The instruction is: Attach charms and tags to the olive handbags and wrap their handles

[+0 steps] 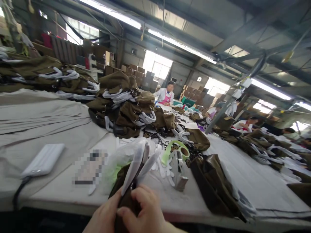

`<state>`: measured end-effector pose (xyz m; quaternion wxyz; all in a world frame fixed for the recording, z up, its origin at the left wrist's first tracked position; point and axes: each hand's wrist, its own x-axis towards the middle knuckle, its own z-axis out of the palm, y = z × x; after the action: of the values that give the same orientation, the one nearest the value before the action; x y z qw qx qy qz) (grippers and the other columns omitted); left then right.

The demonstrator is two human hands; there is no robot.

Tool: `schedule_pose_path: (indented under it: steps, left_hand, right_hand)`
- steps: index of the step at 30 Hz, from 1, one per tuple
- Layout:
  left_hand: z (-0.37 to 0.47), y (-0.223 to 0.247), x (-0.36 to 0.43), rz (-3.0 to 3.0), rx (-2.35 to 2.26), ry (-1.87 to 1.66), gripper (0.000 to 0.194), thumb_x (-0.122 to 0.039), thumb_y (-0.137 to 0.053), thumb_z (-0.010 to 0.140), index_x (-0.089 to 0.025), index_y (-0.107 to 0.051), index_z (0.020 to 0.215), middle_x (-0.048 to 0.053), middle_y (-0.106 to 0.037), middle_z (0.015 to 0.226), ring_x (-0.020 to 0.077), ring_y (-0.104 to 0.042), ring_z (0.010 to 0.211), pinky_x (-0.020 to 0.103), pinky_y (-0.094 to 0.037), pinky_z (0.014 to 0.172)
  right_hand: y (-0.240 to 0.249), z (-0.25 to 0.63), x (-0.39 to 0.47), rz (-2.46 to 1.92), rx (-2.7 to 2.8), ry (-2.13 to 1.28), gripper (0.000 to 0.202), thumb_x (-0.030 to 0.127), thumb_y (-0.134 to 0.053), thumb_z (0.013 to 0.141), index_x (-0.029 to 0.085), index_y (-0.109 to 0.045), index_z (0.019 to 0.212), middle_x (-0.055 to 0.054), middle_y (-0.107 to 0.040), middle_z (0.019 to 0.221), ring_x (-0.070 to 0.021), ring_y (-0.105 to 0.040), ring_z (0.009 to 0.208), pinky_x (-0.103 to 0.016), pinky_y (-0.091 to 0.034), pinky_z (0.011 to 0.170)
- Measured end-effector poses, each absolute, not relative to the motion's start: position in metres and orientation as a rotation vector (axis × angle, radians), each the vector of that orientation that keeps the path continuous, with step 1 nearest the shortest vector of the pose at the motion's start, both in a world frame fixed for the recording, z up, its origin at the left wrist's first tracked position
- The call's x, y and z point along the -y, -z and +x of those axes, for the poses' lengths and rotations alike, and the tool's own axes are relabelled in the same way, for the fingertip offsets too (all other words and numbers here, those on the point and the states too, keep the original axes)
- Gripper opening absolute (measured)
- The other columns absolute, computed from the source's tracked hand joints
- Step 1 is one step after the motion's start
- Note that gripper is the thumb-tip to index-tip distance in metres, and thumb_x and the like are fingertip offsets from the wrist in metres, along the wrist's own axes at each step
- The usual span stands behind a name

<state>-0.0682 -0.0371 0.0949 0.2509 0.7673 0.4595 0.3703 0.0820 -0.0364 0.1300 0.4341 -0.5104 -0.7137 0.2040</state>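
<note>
A dark olive-brown bag (120,177) with white-wrapped handles (136,161) is at the table's front edge. My left hand (106,212) grips its left side, with the fingers partly hidden. My right hand (144,207) is curled around the bag's upper edge at the handle base, thumb and fingers closed on it. Just beyond lie a clear plastic bag (116,161) and white gloves (161,168). Right of them stands a tape dispenser (180,173) with a roll of light-green tape (184,152).
Another brown bag (213,184) lies at right. A white power bank-like box (45,160) with a black cable and a blurred phone-like object (90,166) are at left. Piles of bags (128,110) rise behind. A co-worker (166,94) sits farther back. A metal pole (220,111) stands at right.
</note>
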Motion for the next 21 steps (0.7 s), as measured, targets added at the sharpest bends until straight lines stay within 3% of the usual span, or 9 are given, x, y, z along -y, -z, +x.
schedule_pose_path:
  steps: [2,4,6,10,16,21]
  left_hand:
    - [-0.081,-0.109,0.042,1.912,-1.224,-0.917,0.050,-0.024,-0.060,0.072,-0.024,-0.060,0.122,0.005,-0.075,0.107,0.0273,-0.072,0.094,0.032,-0.060,0.081]
    - [-0.107,-0.118,0.044,1.752,-1.171,-0.903,0.043,-0.023,-0.062,0.069,-0.022,-0.067,0.112,0.004,-0.076,0.105,0.0277,-0.071,0.095,0.033,-0.058,0.085]
    - [-0.136,-0.121,0.046,1.558,-1.107,-0.887,0.043,-0.026,-0.067,0.067,-0.020,-0.068,0.110,0.006,-0.076,0.106,0.0292,-0.070,0.094,0.035,-0.058,0.083]
    - [-0.169,-0.106,0.046,1.247,-1.081,-0.869,0.054,-0.035,-0.077,0.063,-0.021,-0.068,0.114,0.007,-0.075,0.108,0.0317,-0.068,0.097,0.037,-0.058,0.082]
    - [-0.154,-0.057,0.030,1.301,-0.825,-0.477,0.067,-0.036,-0.082,0.062,-0.020,-0.063,0.124,0.010,-0.067,0.126,0.0343,-0.059,0.120,0.042,-0.047,0.103]
    - [-0.149,-0.065,0.018,1.341,-0.681,-0.298,0.062,-0.052,-0.072,0.073,-0.022,-0.063,0.127,0.007,-0.065,0.130,0.0332,-0.054,0.125,0.038,-0.043,0.106]
  right_hand:
    - [-0.136,0.085,0.051,-1.168,1.892,-0.600,0.015,0.029,-0.076,0.069,0.019,-0.066,0.076,0.001,-0.060,0.068,-0.0125,-0.052,0.059,-0.023,-0.040,0.054]
    - [-0.151,0.101,0.063,-1.031,1.931,-0.629,0.012,0.024,-0.068,0.080,0.021,-0.069,0.092,0.001,-0.065,0.074,-0.0116,-0.056,0.060,-0.021,-0.043,0.055]
    - [-0.164,0.124,0.072,-0.961,1.822,-0.411,0.013,0.016,-0.061,0.086,0.022,-0.068,0.095,-0.001,-0.067,0.079,-0.0130,-0.060,0.067,-0.023,-0.046,0.062]
    - [-0.162,0.165,0.080,-1.073,1.291,-0.088,0.012,0.017,-0.053,0.092,0.020,-0.064,0.087,-0.002,-0.061,0.078,-0.0168,-0.058,0.074,-0.030,-0.047,0.069]
    - [-0.093,0.172,0.066,-1.473,1.667,-0.499,0.037,0.036,-0.048,0.094,0.018,-0.060,0.064,0.000,-0.054,0.060,-0.0136,-0.050,0.057,-0.025,-0.036,0.057]
    - [-0.051,0.169,0.057,-1.731,1.570,-0.700,0.048,0.047,-0.039,0.092,0.018,-0.057,0.059,0.001,-0.053,0.051,-0.0135,-0.047,0.051,-0.025,-0.033,0.052]
